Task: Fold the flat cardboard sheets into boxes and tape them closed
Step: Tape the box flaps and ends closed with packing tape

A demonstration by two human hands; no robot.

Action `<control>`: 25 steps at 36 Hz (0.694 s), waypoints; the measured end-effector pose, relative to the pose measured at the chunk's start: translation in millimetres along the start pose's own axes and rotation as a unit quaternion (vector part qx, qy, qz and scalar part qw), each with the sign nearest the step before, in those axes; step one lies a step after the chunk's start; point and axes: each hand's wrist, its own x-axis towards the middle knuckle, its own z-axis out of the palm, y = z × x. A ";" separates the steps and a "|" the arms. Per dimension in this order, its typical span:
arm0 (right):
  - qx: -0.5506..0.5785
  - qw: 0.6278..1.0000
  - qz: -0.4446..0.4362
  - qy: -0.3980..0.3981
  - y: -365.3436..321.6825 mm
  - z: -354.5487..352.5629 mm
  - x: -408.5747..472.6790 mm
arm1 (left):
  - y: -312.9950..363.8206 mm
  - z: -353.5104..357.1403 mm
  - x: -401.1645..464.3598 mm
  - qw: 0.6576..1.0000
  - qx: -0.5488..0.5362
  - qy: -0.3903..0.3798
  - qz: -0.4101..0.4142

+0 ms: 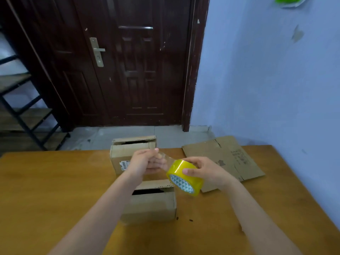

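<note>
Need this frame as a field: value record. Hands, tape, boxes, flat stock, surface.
left hand: left hand pinches the clear pulled-out tape end
right hand: right hand grips the yellow roll of packing tape
near box: folded brown cardboard box, top gap open, untaped
far box: second folded cardboard box, barcode label on its side
flat stock: flat cardboard sheet, right of the boxes
surface: orange-brown wooden table

Open table left of two boxes

Head cam looks fwd and down, close over wooden table, door beyond.
</note>
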 end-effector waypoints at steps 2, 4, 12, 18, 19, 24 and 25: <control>0.011 0.999 -0.018 -0.036 -5.0 2.2 3.1 | 7.1 -11.6 3.2 0.999 -0.028 0.025 -0.030; 0.026 0.997 -0.029 -0.071 -8.9 2.9 7.1 | 13.9 -20.5 4.3 0.997 -0.042 0.045 -0.046; -0.274 0.932 -0.139 0.192 -40.6 27.2 26.2 | 28.1 -24.2 5.9 0.984 -0.131 0.090 -0.078; -0.286 0.840 -0.236 0.396 -44.0 2.7 36.9 | 39.1 -7.4 0.2 0.980 -0.168 0.097 -0.036; -0.247 0.841 -0.239 0.417 -46.6 -0.4 37.1 | 40.5 -1.9 -1.5 0.979 -0.181 0.092 -0.033; 0.174 0.817 -0.244 0.492 -68.1 -9.7 38.1 | 40.4 27.7 -10.9 0.969 -0.239 0.048 -0.043; 0.218 0.801 -0.261 0.492 -70.3 -10.2 38.4 | 38.8 32.3 -12.1 0.969 -0.240 0.043 -0.043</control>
